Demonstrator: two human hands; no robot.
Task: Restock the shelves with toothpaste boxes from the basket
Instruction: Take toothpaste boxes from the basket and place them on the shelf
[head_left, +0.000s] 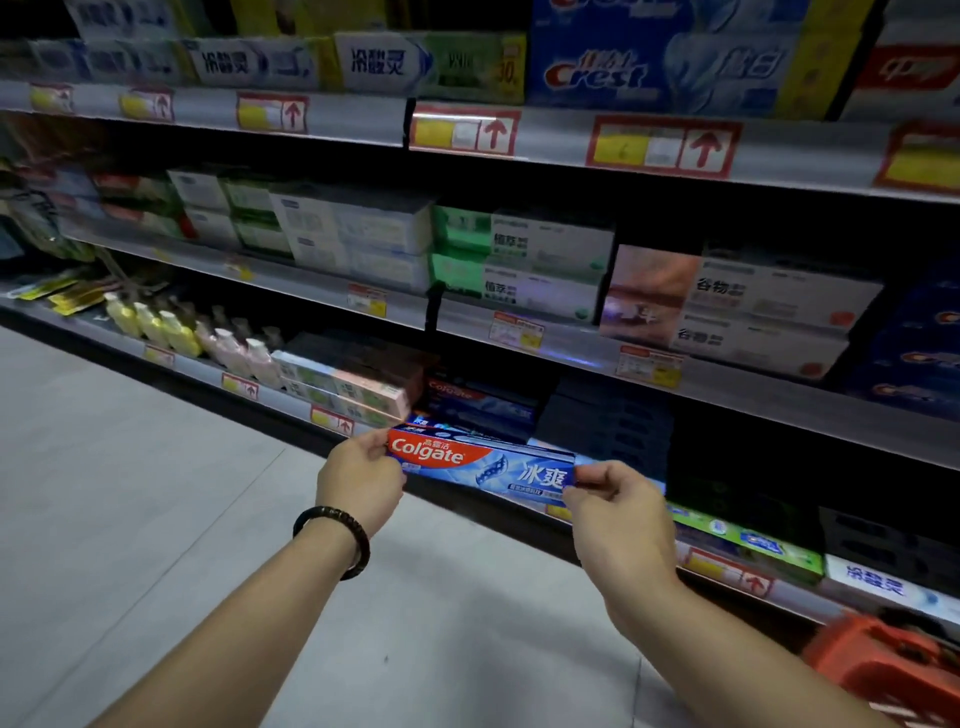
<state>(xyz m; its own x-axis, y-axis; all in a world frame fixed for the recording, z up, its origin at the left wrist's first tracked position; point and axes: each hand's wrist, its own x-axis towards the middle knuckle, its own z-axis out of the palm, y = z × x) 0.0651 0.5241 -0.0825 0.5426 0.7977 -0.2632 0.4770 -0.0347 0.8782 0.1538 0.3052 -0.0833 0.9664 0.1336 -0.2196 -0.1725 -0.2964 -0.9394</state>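
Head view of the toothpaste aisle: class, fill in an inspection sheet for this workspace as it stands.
Surface: bottom shelf, partly stocked; stacked boxes lie behind the held one.
Job's things: Colgate box held level at the shelf front; red basket at lower right.
Clutter: nothing seen.
Hands: left hand pinches the box's left end, right hand its right end.
Cables: nothing seen.
Surroundings: stocked upper shelves, price tags, small bottles, grey floor.

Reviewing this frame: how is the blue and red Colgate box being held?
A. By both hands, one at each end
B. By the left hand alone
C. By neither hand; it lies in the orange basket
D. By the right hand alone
A: the left hand pinches the red end of the Colgate box and the right hand pinches its blue end.
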